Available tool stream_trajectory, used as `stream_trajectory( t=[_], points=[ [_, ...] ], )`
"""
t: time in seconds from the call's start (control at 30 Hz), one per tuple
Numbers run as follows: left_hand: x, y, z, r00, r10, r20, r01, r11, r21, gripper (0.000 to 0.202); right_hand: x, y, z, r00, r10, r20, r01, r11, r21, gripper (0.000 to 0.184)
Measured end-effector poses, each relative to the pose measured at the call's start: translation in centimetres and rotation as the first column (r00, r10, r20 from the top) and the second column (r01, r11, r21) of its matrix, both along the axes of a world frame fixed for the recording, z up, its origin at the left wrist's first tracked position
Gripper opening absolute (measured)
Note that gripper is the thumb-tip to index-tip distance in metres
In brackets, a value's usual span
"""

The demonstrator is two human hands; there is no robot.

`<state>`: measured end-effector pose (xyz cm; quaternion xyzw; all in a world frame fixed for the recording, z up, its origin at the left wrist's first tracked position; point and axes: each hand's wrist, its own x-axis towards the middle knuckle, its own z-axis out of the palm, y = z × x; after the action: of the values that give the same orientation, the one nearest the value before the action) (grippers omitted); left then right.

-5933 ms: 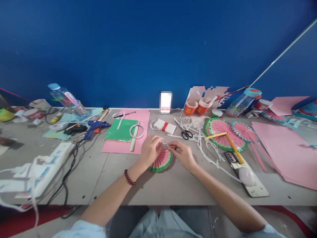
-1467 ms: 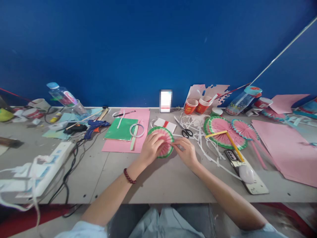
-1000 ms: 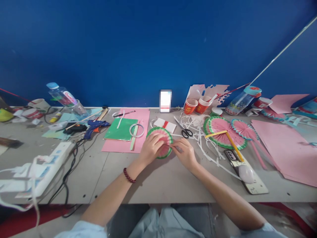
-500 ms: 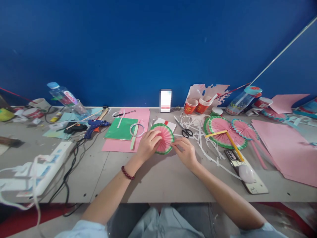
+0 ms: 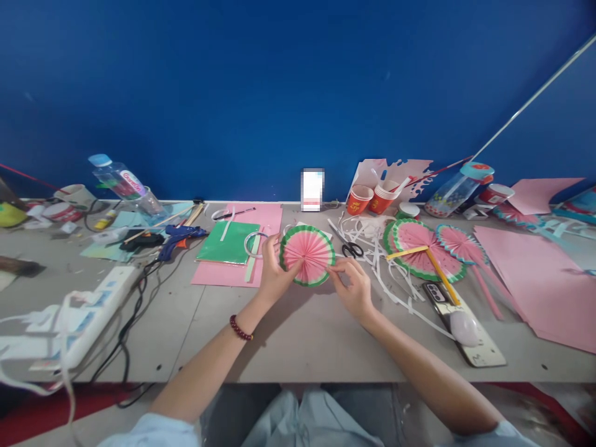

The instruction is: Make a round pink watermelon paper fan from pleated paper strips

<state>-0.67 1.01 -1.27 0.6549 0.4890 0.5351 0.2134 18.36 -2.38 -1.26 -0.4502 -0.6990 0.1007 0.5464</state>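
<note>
A small round pleated paper fan (image 5: 307,254), pink with a green rim like a watermelon slice, is lifted upright above the grey table (image 5: 298,335). My left hand (image 5: 274,273) grips its left edge, fingers closed on the rim; a red bead bracelet (image 5: 241,328) is on that wrist. My right hand (image 5: 354,287) pinches the fan's lower right edge with thumb and fingers. The fan's face points toward me.
Black scissors (image 5: 351,249) and white paper strips (image 5: 386,273) lie right of the fan. Finished watermelon fans (image 5: 421,248), a phone (image 5: 460,323), pink sheets (image 5: 535,279) sit right. Green paper (image 5: 228,243), a tape ring (image 5: 254,245), a blue glue gun (image 5: 179,239), a power strip (image 5: 93,307) sit left. Red cups (image 5: 372,200) stand behind.
The fan went from a half-open shape under my hands to a full circle. Both hands have lifted it and tilted its face up toward me.
</note>
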Motion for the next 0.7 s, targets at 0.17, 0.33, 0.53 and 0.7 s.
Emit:
stream_trajectory(
  t=[0.17,0.33,0.53,0.7],
  points=[
    [0.0,0.3,-0.4,0.989,-0.037,0.140,0.051,0.994,-0.098,0.071,-0.1,-0.1,0.0,1.000,0.016,0.006,-0.016,0.999,-0.031,0.008],
    [-0.6,0.9,-0.2,0.925,-0.032,0.378,0.110,0.976,-0.187,0.058,0.1,0.3,0.1,1.000,0.007,-0.010,-0.008,0.995,-0.103,0.013],
    [-0.9,1.0,0.7,0.699,-0.081,0.710,0.453,0.819,-0.353,0.041,0.6,1.0,-0.3,0.997,0.000,-0.077,-0.013,0.987,-0.161,0.014],
    [-0.7,1.2,0.6,0.643,-0.023,0.765,0.495,0.775,-0.393,0.035,0.8,1.3,-1.1,0.992,0.054,-0.111,-0.073,0.982,-0.172,0.012]
  ],
)
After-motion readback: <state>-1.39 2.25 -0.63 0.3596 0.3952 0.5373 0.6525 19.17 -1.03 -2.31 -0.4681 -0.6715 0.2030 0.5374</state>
